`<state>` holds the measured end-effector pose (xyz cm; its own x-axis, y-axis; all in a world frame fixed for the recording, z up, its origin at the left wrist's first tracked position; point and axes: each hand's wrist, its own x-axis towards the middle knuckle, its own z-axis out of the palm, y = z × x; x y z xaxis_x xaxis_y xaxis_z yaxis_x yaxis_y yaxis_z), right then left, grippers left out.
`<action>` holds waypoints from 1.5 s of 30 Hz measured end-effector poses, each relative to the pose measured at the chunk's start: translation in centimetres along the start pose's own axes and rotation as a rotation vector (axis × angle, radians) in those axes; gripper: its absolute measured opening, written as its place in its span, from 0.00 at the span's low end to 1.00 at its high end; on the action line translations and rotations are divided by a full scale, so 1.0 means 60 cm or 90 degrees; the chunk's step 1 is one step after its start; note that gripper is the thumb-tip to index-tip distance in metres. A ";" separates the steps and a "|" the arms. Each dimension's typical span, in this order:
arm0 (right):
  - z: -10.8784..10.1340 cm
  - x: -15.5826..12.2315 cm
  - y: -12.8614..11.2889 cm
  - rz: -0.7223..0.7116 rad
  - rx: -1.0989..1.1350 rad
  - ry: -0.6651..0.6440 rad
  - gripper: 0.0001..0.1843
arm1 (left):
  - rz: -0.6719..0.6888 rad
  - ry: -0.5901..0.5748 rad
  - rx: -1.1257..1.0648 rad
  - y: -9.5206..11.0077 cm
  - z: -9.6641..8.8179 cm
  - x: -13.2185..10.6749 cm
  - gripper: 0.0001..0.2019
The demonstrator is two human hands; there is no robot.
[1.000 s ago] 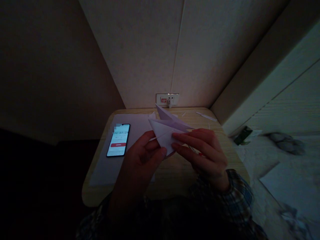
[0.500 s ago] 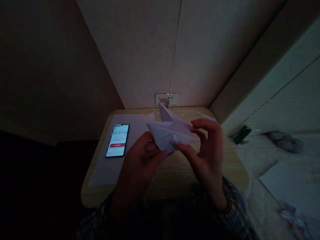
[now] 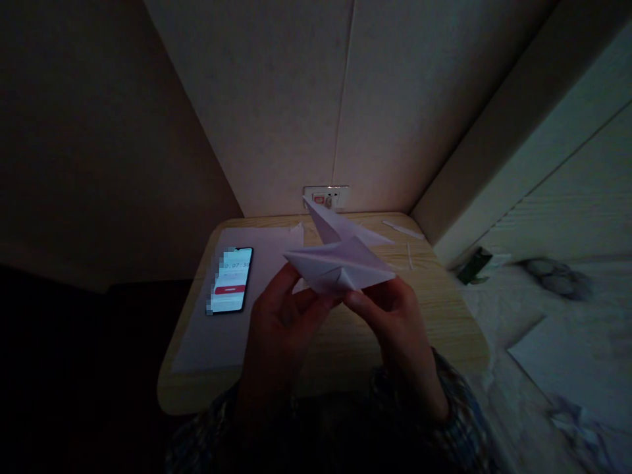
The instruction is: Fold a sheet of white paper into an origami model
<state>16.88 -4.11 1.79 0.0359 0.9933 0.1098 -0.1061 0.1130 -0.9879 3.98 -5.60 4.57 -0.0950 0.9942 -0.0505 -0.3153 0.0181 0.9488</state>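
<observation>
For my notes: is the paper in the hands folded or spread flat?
Folded: the white paper shows sharp creases and pointed flaps standing apart.

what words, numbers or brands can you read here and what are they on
"07:30" on the phone, its start pixelated.
Red button and other screen lines: too small to read.
Wall socket: red patch, unreadable.
Green box at right: too blurred.
Folded paper: no writing visible.

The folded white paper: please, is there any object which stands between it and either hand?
Nothing visible stands in the way. The left hand and the right hand both touch the folded white paper at its lower part. The smartphone lies aside, left of both hands.
</observation>
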 end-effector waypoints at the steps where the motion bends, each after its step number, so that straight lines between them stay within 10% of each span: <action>1: 0.003 -0.001 -0.001 -0.020 -0.008 0.012 0.09 | -0.011 0.004 0.008 0.000 0.003 -0.001 0.14; 35: 0.027 -0.006 -0.006 -0.032 0.096 0.134 0.14 | -0.069 0.049 0.041 -0.002 0.018 -0.002 0.09; 45: 0.011 -0.002 -0.001 -0.065 -0.008 0.061 0.06 | -0.036 0.083 -0.027 -0.014 0.011 0.009 0.11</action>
<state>16.23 -4.20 1.93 0.1404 0.9699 0.1991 -0.0845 0.2120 -0.9736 4.83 -5.02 3.97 -0.1975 0.9693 -0.1462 -0.3634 0.0661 0.9293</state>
